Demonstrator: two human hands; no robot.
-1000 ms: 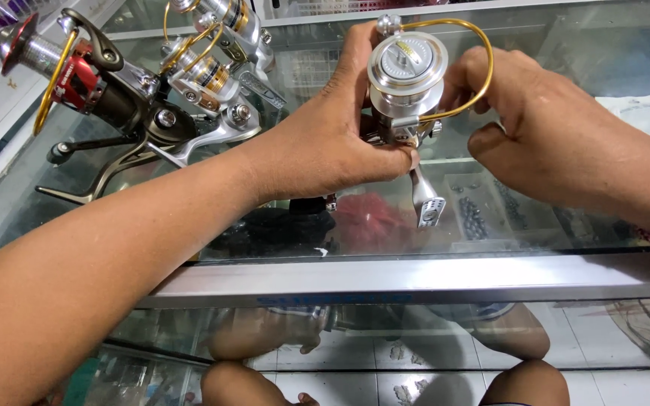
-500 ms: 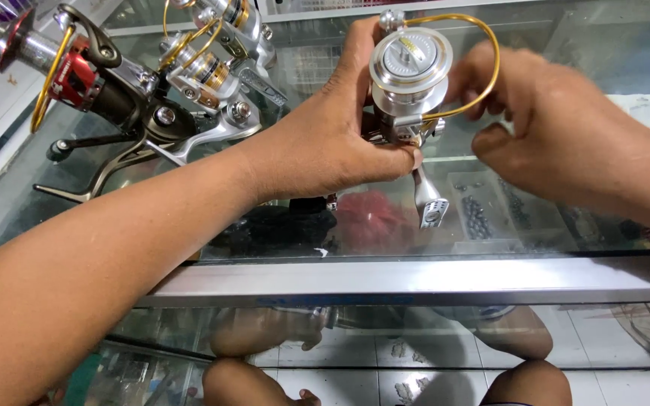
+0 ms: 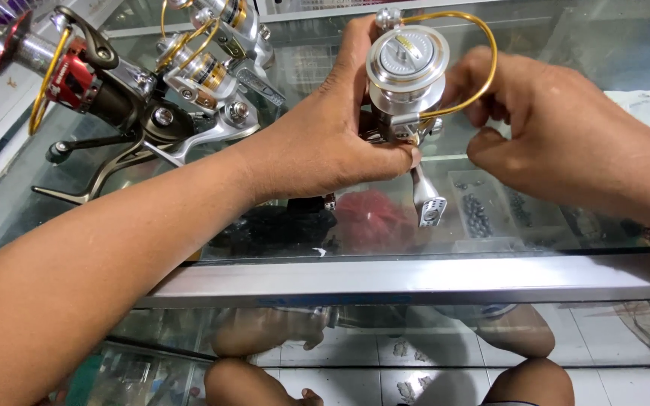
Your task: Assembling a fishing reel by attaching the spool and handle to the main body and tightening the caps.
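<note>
Head view, looking down over a glass-topped display counter point(image 3: 415, 280) with a metal front edge.

In the upper middle of the frame, a silver metal spinning fishing reel with a thin gold wire bail arm point(image 3: 406, 71) is held up above the glass, its round spool facing the camera. The left hand point(image 3: 325, 143) comes in from the lower left and wraps the reel's body from the left side, fingers point(image 3: 393, 159) clenched around it, thumb tip pressed beneath the spool. The reel's flat silver foot point(image 3: 426, 203) hangs down below that grip, just above the glass.

The right hand point(image 3: 566, 143) enters from the right edge. Its fingers are curled beside the gold bail loop and seem to touch the wire; whether they pinch it cannot be told.

In the upper left of the frame, more reels rest on the glass: a dark grey and red reel with a gold bail point(image 3: 88, 75), and two silver and gold reels point(image 3: 205, 68) close beside it.

The held reel looks rigid, smooth and fairly dense for its size, so polished metal may slip. The body and stem seem the safest hold; the thin bail wire looks springy and bendable, a poor place to carry weight.

Under the glass lie a red bundle point(image 3: 374, 218) and small dark items.
</note>
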